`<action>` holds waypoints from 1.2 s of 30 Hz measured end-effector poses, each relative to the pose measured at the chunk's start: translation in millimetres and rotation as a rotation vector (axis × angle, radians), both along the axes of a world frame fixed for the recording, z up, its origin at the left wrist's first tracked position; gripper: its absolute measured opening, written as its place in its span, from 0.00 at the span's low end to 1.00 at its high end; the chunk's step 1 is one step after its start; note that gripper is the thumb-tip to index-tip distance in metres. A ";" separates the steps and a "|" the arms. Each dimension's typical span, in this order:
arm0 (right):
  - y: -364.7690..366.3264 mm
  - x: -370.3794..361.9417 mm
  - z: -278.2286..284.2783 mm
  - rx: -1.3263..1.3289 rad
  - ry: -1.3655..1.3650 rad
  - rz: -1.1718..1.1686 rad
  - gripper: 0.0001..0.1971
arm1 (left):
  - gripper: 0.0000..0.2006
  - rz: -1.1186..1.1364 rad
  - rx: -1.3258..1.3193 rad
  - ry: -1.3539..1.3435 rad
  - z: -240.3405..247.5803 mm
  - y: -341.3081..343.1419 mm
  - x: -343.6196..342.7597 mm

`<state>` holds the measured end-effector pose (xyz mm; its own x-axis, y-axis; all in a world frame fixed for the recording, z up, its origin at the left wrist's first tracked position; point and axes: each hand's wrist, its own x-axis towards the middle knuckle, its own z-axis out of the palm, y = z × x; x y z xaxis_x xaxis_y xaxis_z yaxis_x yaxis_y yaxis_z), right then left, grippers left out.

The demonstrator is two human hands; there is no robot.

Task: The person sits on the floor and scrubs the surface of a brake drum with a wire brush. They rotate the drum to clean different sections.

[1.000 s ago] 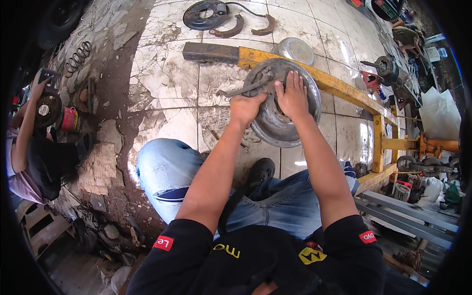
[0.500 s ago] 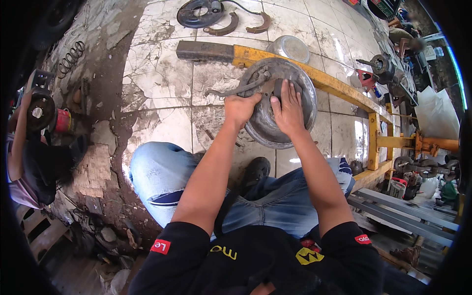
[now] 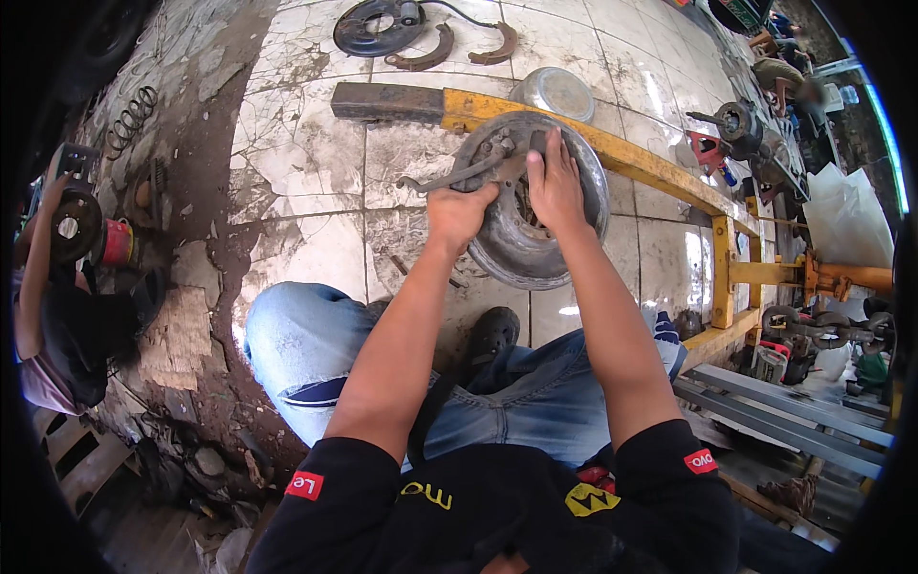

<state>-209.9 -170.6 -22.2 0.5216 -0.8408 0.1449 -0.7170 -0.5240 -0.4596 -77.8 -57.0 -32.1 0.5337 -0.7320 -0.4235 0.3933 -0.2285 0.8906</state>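
Observation:
A round, worn metal drum brake backing plate (image 3: pixel 521 263) is held in front of me, tilted, with a curved lever (image 3: pixel 448 182) sticking out to its left. My left hand (image 3: pixel 457 216) grips the plate's left edge, its thumb over the face beside the hub area. My right hand (image 3: pixel 558 191) lies on the plate's face with its fingers stretched away from me. Under those fingers a small dark flat pad (image 3: pixel 538 143) shows, pressed to the metal; its exact kind I cannot make out.
A yellow steel frame (image 3: pixel 650 172) runs behind the plate, beside a round metal drum (image 3: pixel 555 93). Farther off lie a black backing plate (image 3: pixel 359 33) and two curved brake shoes (image 3: pixel 421 53). At the left, another person's arm (image 3: pixel 36 258) reaches toward a dark drum.
My right hand has slid away from me across the plate's face, taking the dark pad along. My left hand keeps its grip on the edge. The whole view has shifted slightly.

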 end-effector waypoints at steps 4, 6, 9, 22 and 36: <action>21.5 -3.3 -7.0 -0.084 0.071 0.023 0.37 | 0.20 -0.017 0.105 0.018 12.7 3.7 7.0; 28.1 -11.0 -8.8 -0.088 0.094 0.015 0.36 | 0.21 -0.028 0.104 0.016 18.1 6.0 4.1; 18.5 -6.3 -2.5 -0.065 0.046 -0.010 0.36 | 0.21 -0.073 0.097 0.017 13.3 3.8 5.5; 3.9 0.4 5.1 -0.042 0.019 -0.008 0.35 | 0.20 -0.074 0.034 0.010 1.9 0.8 4.2; 9.6 2.7 -0.2 -0.095 0.112 0.059 0.36 | 0.21 0.038 0.017 -0.091 -0.8 1.6 3.8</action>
